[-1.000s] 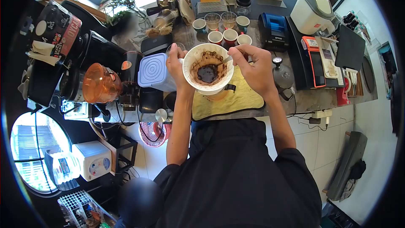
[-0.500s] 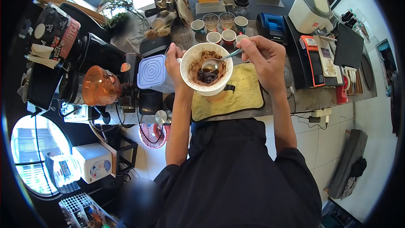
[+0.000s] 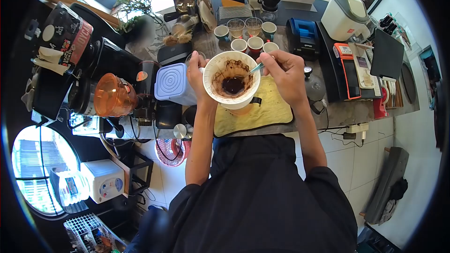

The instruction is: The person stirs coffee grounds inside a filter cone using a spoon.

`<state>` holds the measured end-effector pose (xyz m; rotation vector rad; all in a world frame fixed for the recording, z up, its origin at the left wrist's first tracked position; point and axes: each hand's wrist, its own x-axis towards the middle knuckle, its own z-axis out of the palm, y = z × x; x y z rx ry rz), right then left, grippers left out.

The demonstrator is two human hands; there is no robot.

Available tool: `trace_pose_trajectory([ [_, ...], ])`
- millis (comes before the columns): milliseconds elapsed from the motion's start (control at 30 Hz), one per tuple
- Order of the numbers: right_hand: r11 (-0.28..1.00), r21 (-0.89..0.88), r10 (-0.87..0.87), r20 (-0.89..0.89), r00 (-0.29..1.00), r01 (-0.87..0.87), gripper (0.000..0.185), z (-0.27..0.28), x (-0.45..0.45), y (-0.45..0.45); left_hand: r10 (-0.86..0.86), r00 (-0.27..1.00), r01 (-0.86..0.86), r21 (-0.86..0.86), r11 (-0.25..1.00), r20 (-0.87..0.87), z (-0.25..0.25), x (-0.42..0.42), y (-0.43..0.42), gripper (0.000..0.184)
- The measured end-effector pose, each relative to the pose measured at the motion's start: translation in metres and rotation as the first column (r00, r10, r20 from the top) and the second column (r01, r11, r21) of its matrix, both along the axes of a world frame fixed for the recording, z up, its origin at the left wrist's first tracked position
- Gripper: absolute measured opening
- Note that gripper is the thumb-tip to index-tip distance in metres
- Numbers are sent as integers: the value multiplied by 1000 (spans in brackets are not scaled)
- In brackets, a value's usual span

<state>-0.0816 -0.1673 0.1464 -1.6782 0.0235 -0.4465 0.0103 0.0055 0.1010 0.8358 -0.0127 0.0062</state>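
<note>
Saw a white dripper (image 3: 232,101) with brown-smeared paper filter (image 3: 221,67) and dark wet grounds (image 3: 233,85) inside, above a yellow cloth (image 3: 277,106) on the grey bench (image 3: 338,118). Found left hand (image 3: 197,77) clamped on its side, right hand (image 3: 284,72) pinching a spoon (image 3: 256,68) slanted down into the filter.

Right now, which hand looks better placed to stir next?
Probably the right hand: its grip holds the spoon, which reaches into the white filter cone, while the left hand holds that cone.
</note>
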Motion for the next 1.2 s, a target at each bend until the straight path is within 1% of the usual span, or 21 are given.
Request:
trace_pose_trajectory([
  [67, 997, 75, 30, 34, 999, -33, 21, 13, -6, -1, 26, 1000, -26, 31, 999, 6, 1, 0, 0, 44],
  [100, 997, 77, 26, 34, 999, -29, 21, 18, -8, -1, 22, 1000, -22, 33, 999, 6, 2, -2, 0, 44],
  [167, 998, 58, -1, 105, 994, -6, 19, 28, -12, -1, -19, 1000, 19, -5, 1000, 5, 2, -4, -2, 44],
  [300, 1000, 2, -17, 117, 993, 17, 16, 35, -15, -1, -20, 1000, 20, -2, 1000, -1, 2, -6, -5, 44],
  [367, 978, -189, -57, 166, 985, 88, 15, 27, -12, -3, 1, 1000, -1, 30, 1000, 5, 3, -6, -6, 44],
  [400, 978, -189, -55, 166, 985, 87, 15, 24, -11, -2, 2, 1000, -3, 30, 1000, 5, 3, -7, -6, 44],
  [467, 954, -270, -93, 138, 986, 128, 16, 18, -10, -1, -2, 1000, 1, 42, 999, 16, 4, -9, -7, 44],
  [500, 954, -270, -92, 138, 986, 127, 16, 15, -9, -1, -1, 1000, 1, 41, 999, 15, 4, -10, -8, 44],
  [567, 965, -251, -84, -6, 996, 79, 20, 9, -8, 0, -24, 1000, 24, 5, 1000, -10, 3, -11, -9, 44],
  [600, 965, -251, -84, -5, 996, 80, 20, 7, -7, -1, -24, 1000, 24, 5, 1000, -9, 4, -12, -11, 44],
  [667, 991, -128, -44, -84, 996, 33, 22, 1, -3, -4, 14, 1000, -13, 31, 999, -6, 5, -14, -12, 43],
  [700, 991, -127, -44, -84, 996, 33, 22, -4, -1, -6, 14, 1000, -14, 32, 999, -7, 3, -14, -11, 43],
  [767, 1000, 24, 0, -4, 1000, 0, 19, -10, 4, -11, 10, 1000, -10, 9, 1000, 25, 1, -11, -9, 43],
  [800, 1000, 24, 0, -2, 1000, 0, 19, -8, 4, -11, 11, 1000, -11, 8, 1000, 27, 1, -11, -8, 43],
  [867, 995, 101, 11, 77, 997, -19, 20, -1, 1, -10, 1, 1000, -1, 3, 1000, 30, 3, -12, -8, 43],
  [1000, 993, 117, 15, 99, 995, -26, 20, 23, -8, -6, 17, 1000, -17, 20, 1000, 11, 4, -10, -6, 43],
  [1067, 998, 59, 8, 127, 992, -15, 20, 29, -10, -5, 4, 1000, -5, 35, 999, 20, 7, -12, -6, 44],
  [1100, 998, 59, 7, 126, 992, -15, 20, 28, -10, -4, 4, 1000, -4, 35, 999, 19, 7, -12, -6, 44],
  [1167, 992, -101, -57, 135, 989, 71, 19, 24, -8, -4, -13, 1000, 13, 13, 1000, 2, 8, -12, -5, 45],
  [1200, 992, -102, -56, 137, 989, 70, 19, 21, -7, -3, -12, 1000, 12, 12, 1000, 3, 8, -12, -5, 45],
])
